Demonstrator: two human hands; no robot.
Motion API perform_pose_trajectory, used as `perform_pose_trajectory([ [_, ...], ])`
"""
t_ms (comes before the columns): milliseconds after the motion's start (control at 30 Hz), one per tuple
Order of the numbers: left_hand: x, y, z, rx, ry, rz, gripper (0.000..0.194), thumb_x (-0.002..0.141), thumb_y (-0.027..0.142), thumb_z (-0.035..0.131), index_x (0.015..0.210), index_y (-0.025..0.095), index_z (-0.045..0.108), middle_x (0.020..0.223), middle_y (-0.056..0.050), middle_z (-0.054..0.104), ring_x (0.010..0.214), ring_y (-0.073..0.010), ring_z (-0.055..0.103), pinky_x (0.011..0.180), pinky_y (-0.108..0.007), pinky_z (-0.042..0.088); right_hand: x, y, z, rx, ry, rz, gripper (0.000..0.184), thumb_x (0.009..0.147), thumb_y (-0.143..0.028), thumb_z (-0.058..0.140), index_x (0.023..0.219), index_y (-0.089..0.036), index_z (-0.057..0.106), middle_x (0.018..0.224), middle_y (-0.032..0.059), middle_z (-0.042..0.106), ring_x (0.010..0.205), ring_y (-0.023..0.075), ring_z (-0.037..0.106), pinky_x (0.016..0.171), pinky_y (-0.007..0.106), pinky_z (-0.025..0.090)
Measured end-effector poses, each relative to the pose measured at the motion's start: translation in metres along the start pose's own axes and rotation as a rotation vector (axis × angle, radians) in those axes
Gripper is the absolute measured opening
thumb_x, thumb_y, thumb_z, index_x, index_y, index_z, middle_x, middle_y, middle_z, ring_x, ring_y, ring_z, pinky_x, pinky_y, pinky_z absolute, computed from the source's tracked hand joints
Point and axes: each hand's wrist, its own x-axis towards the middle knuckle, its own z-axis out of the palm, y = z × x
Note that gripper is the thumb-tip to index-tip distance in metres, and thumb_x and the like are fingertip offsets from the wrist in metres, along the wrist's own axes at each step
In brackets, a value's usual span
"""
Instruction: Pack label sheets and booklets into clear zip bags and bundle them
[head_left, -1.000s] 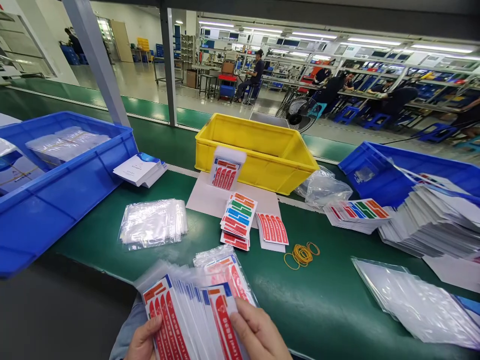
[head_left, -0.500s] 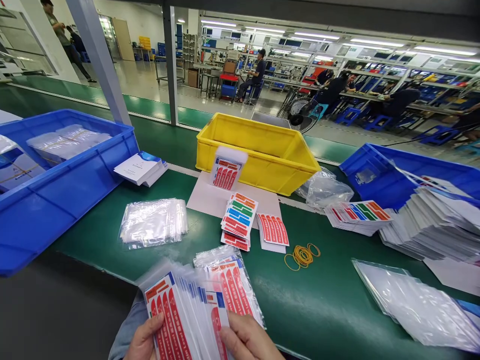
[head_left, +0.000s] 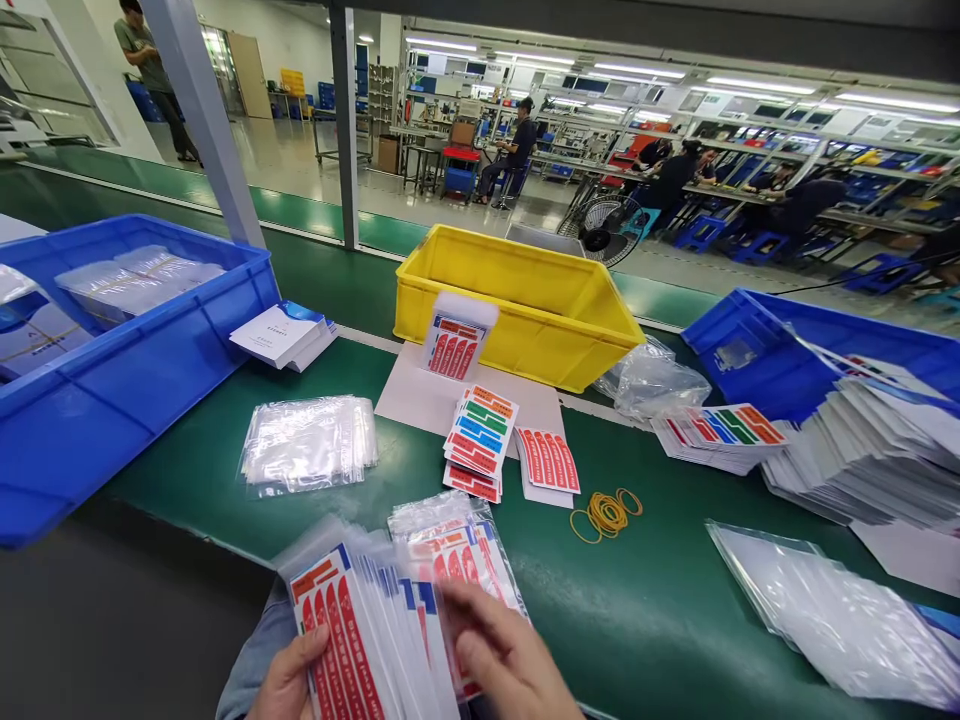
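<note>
Head view: the left hand (head_left: pixel 289 685) grips a fanned stack of bagged sticker sheets (head_left: pixel 360 630) from below, its fingers (head_left: pixel 311 652) clamped on the stack's lower left edge, at the near edge of the green desk (head_left: pixel 637 600). The right hand (head_left: pixel 502 665) lies on the right side of the same stack, its fingers (head_left: pixel 457 605) curled and blurred over the front bags, pressed on them. Just beyond the fingers, another bagged sheet (head_left: pixel 457 545) lies flat on the desk, partly under the fan. Farther out from the fingers sit a pile of coloured sticker sheets (head_left: pixel 478 440) and a red sticker sheet (head_left: pixel 547 462) just beside it, with a bunch of yellow rubber bands (head_left: pixel 606 512) to the right of them. Left of the fingers and farther out lies a pile of clear bags (head_left: pixel 309 442), and beyond that a blue bin (head_left: pixel 112 390). A yellow bin (head_left: pixel 525 305) stands well beyond the fingers, and far to their right are more clear bags (head_left: pixel 840 610) and a second blue bin (head_left: pixel 757 350) holding stacked sheets
</note>
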Motion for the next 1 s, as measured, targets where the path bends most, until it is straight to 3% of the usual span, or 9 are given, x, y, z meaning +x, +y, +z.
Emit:
perform_pose_trajectory([
  [67,0.001,-0.001,0.000,-0.004,-0.007,0.005,0.030,0.075,0.029,0.062,0.097,0.011,0.070,0.097,-0.012,0.072,0.103,-0.0315,0.060,0.102,-0.043,0.031,-0.002,-0.005,0.008,-0.044,-0.155,0.010,0.041,0.086,-0.051,0.041,0.097,-0.020,0.065,0.082,0.0049,0.065,0.076,0.0201,0.059,0.072,0.028,0.047],
  [200,-0.001,0.001,-0.001,0.006,-0.022,0.013,0.026,0.075,0.026,0.060,0.095,0.013,0.071,0.099,-0.011,0.071,0.107,-0.0316,0.058,0.103,-0.044,0.031,-0.002,-0.009,0.010,-0.065,0.003,0.015,0.044,0.087,-0.050,0.038,0.073,-0.017,0.063,0.068,0.0030,0.062,0.063,0.0162,0.055,0.061,0.025,0.044],
  [333,-0.002,0.003,0.000,0.003,-0.027,0.020,0.022,0.076,0.024,0.060,0.093,0.015,0.072,0.098,-0.008,0.072,0.107,-0.0308,0.058,0.103,-0.044,0.030,0.002,-0.006,-0.007,0.218,0.140,0.095,0.040,0.084,-0.050,0.046,0.102,-0.017,0.061,0.086,0.0089,0.068,0.075,0.0228,0.063,0.068,0.032,0.050],
  [467,-0.002,0.002,0.004,-0.006,-0.022,0.005,0.022,0.076,0.024,0.059,0.090,0.013,0.073,0.094,-0.010,0.073,0.103,-0.0309,0.060,0.102,-0.044,0.032,0.006,0.004,-0.016,0.044,0.412,0.060,0.048,0.079,-0.047,0.055,0.120,-0.021,0.052,0.124,0.0113,0.055,0.112,0.0274,0.051,0.096,0.040,0.039],
  [533,-0.001,0.002,0.007,-0.011,-0.011,-0.002,0.024,0.076,0.025,0.060,0.093,0.011,0.072,0.096,-0.011,0.072,0.102,-0.0306,0.061,0.101,-0.043,0.033,0.003,0.005,-0.012,-0.014,0.323,0.034,0.045,0.081,-0.048,0.051,0.119,-0.023,0.054,0.125,0.0094,0.054,0.114,0.0266,0.049,0.098,0.038,0.038],
  [600,-0.001,0.001,0.008,-0.009,0.007,0.006,0.025,0.075,0.025,0.061,0.094,0.011,0.071,0.097,-0.011,0.072,0.102,-0.0308,0.061,0.101,-0.044,0.034,-0.002,0.003,-0.004,-0.003,0.065,0.064,0.043,0.083,-0.049,0.047,0.115,-0.023,0.059,0.110,0.0085,0.063,0.101,0.0257,0.058,0.088,0.034,0.046],
  [667,-0.001,0.001,0.008,-0.002,0.031,0.022,0.024,0.075,0.025,0.062,0.092,0.013,0.071,0.095,-0.011,0.073,0.104,-0.0313,0.060,0.100,-0.045,0.033,-0.006,-0.003,0.004,-0.007,-0.076,0.098,0.040,0.083,-0.051,0.048,0.106,-0.023,0.065,0.092,0.0064,0.069,0.085,0.0243,0.063,0.077,0.031,0.050],
  [833,-0.003,0.001,0.002,0.006,0.046,0.042,0.021,0.075,0.023,0.062,0.091,0.014,0.072,0.095,-0.009,0.073,0.102,-0.0308,0.061,0.100,-0.044,0.033,-0.004,-0.013,0.004,0.130,0.047,0.069,0.039,0.084,-0.050,0.046,0.097,-0.019,0.067,0.083,0.0069,0.069,0.074,0.0226,0.063,0.069,0.031,0.051],
  [1000,-0.003,0.002,-0.001,-0.001,0.050,0.044,0.020,0.074,0.022,0.063,0.090,0.013,0.072,0.092,-0.010,0.074,0.100,-0.0306,0.062,0.099,-0.044,0.034,0.006,-0.001,-0.012,0.215,0.285,0.111,0.048,0.081,-0.047,0.053,0.122,-0.020,0.051,0.116,0.0117,0.060,0.103,0.0267,0.058,0.089,0.040,0.046],
])
